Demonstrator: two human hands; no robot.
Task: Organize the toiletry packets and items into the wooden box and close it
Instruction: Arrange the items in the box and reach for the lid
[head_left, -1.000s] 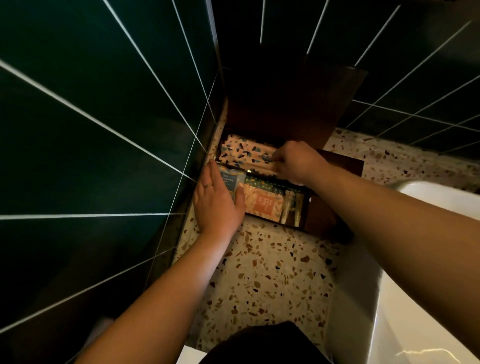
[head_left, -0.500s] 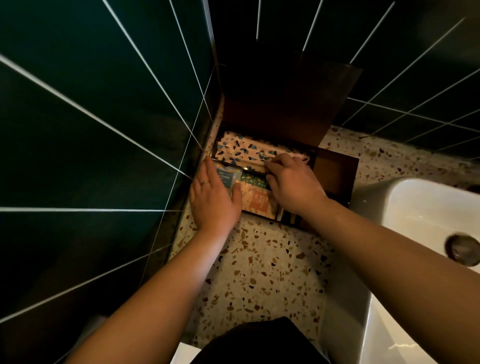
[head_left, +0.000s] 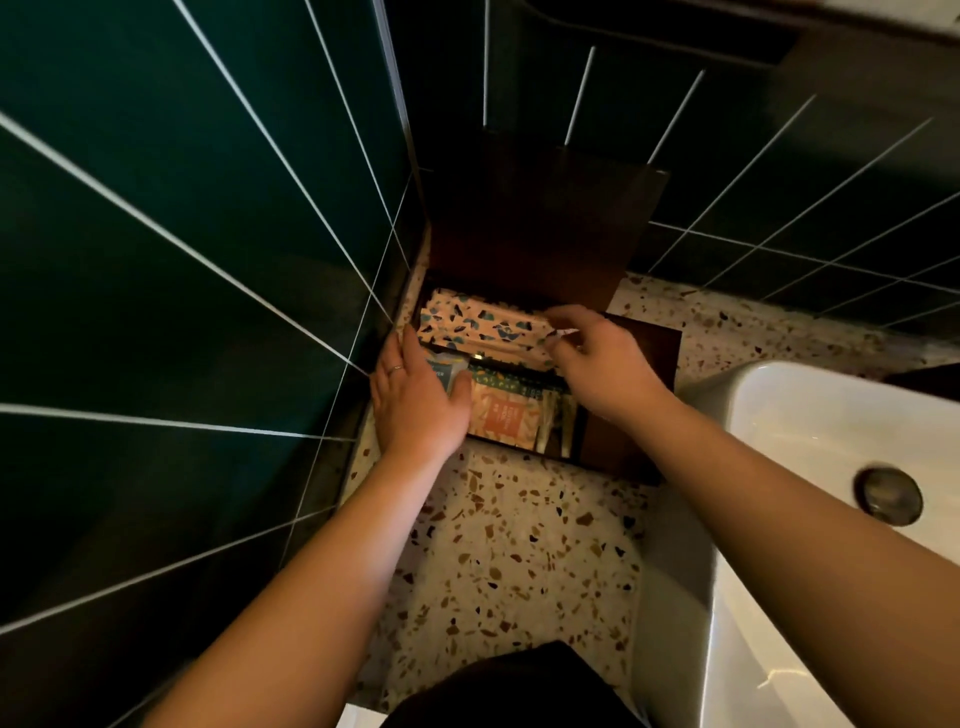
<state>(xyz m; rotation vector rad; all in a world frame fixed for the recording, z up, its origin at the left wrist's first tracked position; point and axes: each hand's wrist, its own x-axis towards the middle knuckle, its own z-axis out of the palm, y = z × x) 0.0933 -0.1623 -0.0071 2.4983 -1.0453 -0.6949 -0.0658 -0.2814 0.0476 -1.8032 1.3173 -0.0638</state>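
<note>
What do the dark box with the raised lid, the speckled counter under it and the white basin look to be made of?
The dark brown box looks like stained wood, matte and smooth. The speckled counter looks like polished terrazzo: pale stone with brown and dark chips. The white basin looks like glazed ceramic, given its soft sheen, though enamel is possible.

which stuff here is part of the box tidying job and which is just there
Part of the job:
wooden box
its open lid
terrazzo-print packets
orange packet
blue packet
left hand
right hand

Just there:
white sink
sink drain
terrazzo counter
green wall tiles
</note>
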